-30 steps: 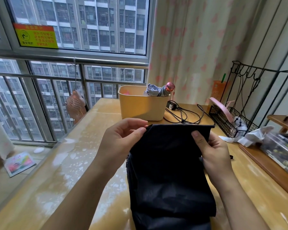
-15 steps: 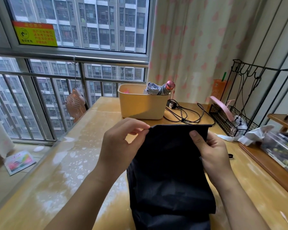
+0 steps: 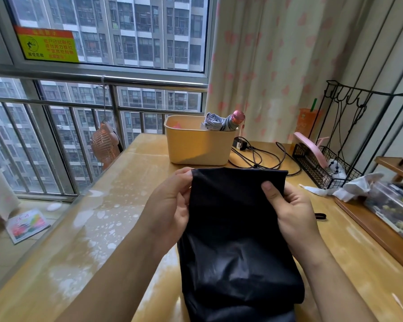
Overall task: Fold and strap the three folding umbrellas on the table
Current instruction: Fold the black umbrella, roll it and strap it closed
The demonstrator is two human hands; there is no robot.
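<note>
Over the glossy wooden table (image 3: 117,224) by the window, I pinch the black umbrella (image 3: 237,228) canopy's top edge with my left hand (image 3: 170,205) and right hand (image 3: 291,210), both closed on fabric, holding the panel flat for folding.

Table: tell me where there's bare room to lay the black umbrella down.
The widest bare stretch of the table runs along the window side, left of the left hand and the black umbrella, up to the yellow bin. Crowded: cables, wire basket, crumpled tissue and wooden tray on the right.
</note>
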